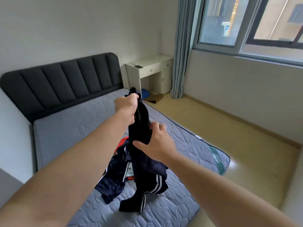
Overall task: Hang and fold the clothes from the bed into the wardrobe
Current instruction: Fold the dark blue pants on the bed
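Observation:
A dark ribbed garment (142,119) hangs in the air over the bed. My left hand (127,106) grips its top end in a fist. My right hand (155,143) holds the garment lower down, thumb under the fabric. Below them a heap of navy clothes with white stripes (144,181) lies on the grey quilted mattress (68,133), with a bit of red cloth (122,140) showing beneath. The wardrobe is out of view.
A dark padded headboard (62,81) stands against the far wall. A white desk (150,69) sits in the corner by a blue curtain (182,54) and window. A blue item and cardboard (153,97) lie on the wooden floor (229,133) right of the bed.

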A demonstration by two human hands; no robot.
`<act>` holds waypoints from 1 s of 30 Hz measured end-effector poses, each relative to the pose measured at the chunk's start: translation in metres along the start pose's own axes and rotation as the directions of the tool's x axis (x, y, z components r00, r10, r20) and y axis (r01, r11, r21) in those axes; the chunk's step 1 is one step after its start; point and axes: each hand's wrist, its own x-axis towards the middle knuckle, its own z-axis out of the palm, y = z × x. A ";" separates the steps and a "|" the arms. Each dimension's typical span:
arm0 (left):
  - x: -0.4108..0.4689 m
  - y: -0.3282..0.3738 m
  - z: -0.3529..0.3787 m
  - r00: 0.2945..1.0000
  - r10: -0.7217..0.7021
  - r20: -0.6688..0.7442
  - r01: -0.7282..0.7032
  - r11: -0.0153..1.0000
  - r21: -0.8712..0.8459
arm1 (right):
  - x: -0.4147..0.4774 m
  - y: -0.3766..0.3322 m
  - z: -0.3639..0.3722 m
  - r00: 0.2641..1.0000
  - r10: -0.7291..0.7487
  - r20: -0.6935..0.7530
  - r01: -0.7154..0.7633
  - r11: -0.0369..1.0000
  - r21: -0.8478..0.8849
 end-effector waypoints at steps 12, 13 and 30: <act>-0.010 0.053 0.022 0.992 -0.034 0.118 0.062 0.968 -0.245 | 0.018 -0.018 -0.046 0.980 0.092 -0.176 -0.072 0.990 0.117; -0.009 0.060 0.018 0.995 -0.016 0.103 0.039 0.972 -0.231 | 0.022 -0.015 -0.061 0.978 0.108 -0.178 -0.086 0.989 0.124; 0.005 0.093 -0.026 0.820 0.508 0.262 -0.511 0.857 -0.064 | 0.051 -0.019 -0.247 0.772 -0.588 -0.241 0.333 0.697 -0.636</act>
